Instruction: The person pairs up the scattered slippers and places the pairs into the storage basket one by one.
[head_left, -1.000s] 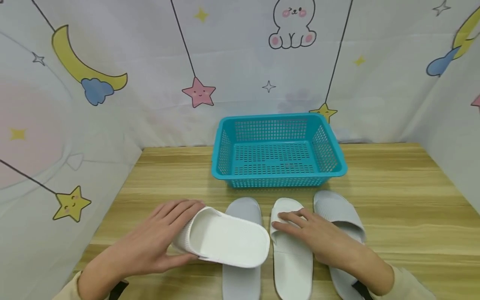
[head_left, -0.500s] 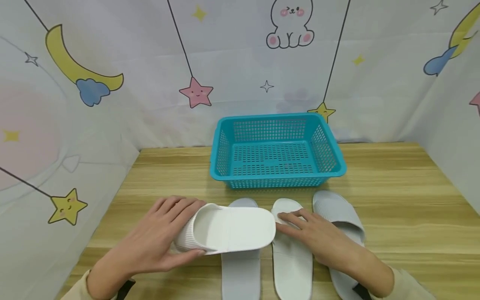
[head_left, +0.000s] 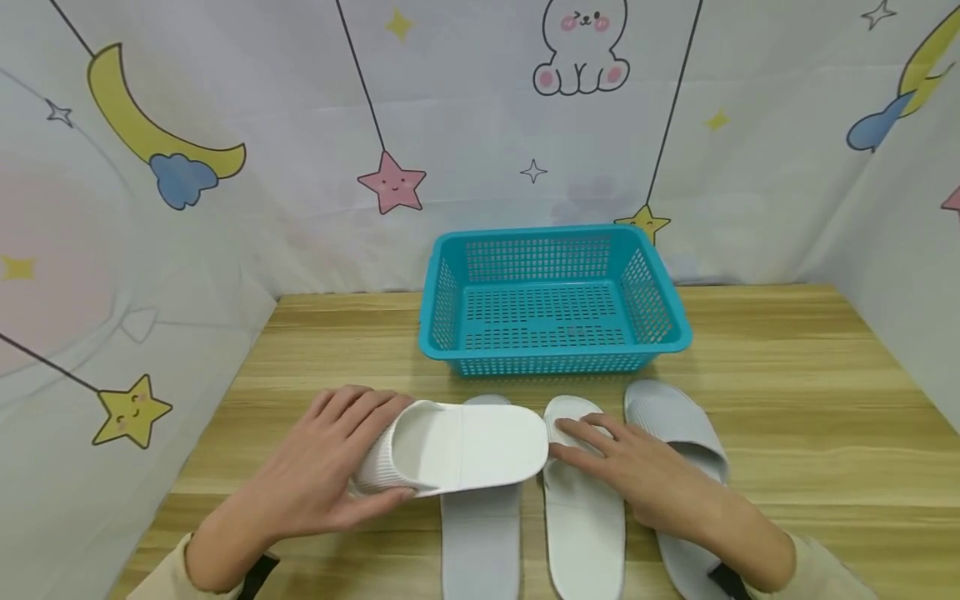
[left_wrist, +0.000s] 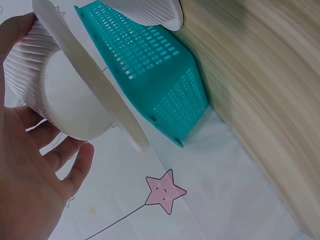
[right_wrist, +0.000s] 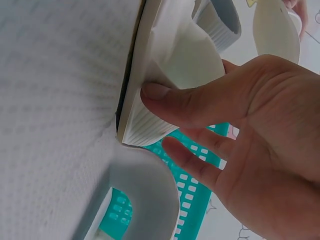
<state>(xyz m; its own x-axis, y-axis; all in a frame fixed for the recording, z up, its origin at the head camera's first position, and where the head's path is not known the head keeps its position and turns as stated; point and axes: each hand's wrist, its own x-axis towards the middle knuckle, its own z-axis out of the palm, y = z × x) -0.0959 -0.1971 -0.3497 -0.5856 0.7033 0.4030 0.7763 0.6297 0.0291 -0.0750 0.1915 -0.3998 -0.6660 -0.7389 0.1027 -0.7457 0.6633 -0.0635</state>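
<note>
My left hand (head_left: 330, 471) grips a white slipper (head_left: 491, 446) by its ribbed strap, thumb below and fingers over the top. The slipper is held sideways, its heel end to the right and the opening facing me. It overlaps a grey slipper (head_left: 480, 542) lying on the table. A second white slipper (head_left: 585, 533) lies to the right of that one. My right hand (head_left: 637, 471) holds its strap with bent fingers, and the thumb (right_wrist: 175, 102) presses at its edge in the right wrist view. Another grey slipper (head_left: 671, 417) lies partly under my right forearm.
Behind the slippers stands a turquoise mesh basket (head_left: 555, 353) with nothing in it. The wood-grain table (head_left: 810, 400) runs back to a white cloth backdrop (head_left: 465, 100) printed with stars and moons, which also hangs at both sides.
My left hand has lifted slightly, and the white slipper's heel end has swung upward from a downward slant to nearly level. The right hand and the slippers on the table stay put.
</note>
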